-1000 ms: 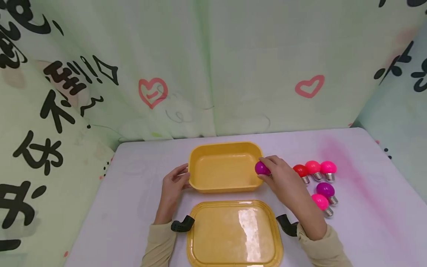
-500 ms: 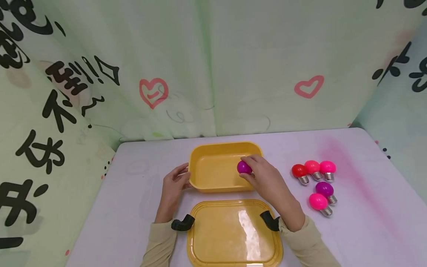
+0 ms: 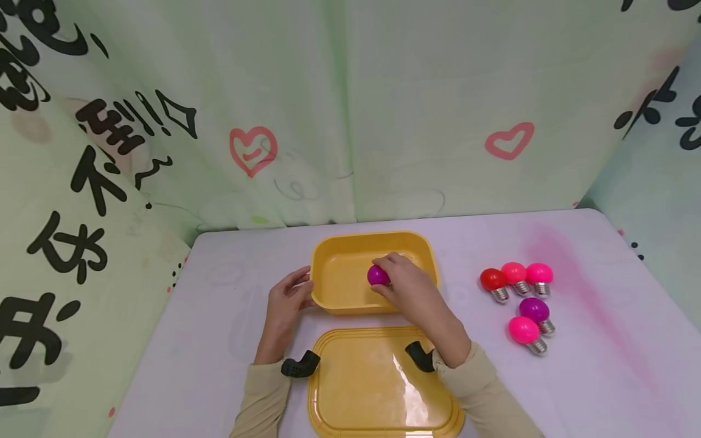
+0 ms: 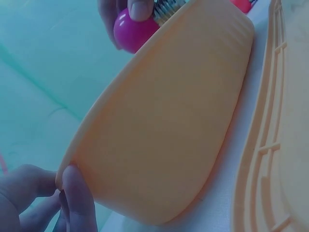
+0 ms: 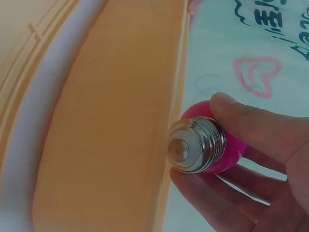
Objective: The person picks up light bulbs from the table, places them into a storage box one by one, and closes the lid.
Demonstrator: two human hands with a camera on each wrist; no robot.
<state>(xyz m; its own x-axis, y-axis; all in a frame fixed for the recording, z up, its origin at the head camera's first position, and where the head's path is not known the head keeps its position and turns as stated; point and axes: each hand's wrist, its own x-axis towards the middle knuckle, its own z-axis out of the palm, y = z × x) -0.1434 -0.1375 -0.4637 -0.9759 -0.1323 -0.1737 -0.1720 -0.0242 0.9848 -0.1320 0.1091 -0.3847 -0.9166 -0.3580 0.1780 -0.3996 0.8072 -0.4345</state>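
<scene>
A deep, smooth-walled yellow plastic box, rectangular with rounded corners, is set on the pale lilac bench. Its left rim is pinched by the left hand, the thumb being laid on the outer wall. Over the opening of the box, a glossy purple light bulb is held by the right hand, pinched between thumb and fingers; its round globe is turned toward the left end of the box, and its silvery threaded screw base is shown plainly in the right wrist view. In front of the box, a flat yellow plastic lid is laid, its edge moulded with raised ridges and its shiny face marked by a white reflection. To the right of the box, five more round bulbs with ribbed metal bases are clustered: a red bulb, a coral-pink bulb and a hot-pink bulb in a row, with a second purple bulb and another pink bulb placed nearer the lid's level. Behind the box, a pale green cloth is hung in soft folds, printed with red heart outlines.
</scene>
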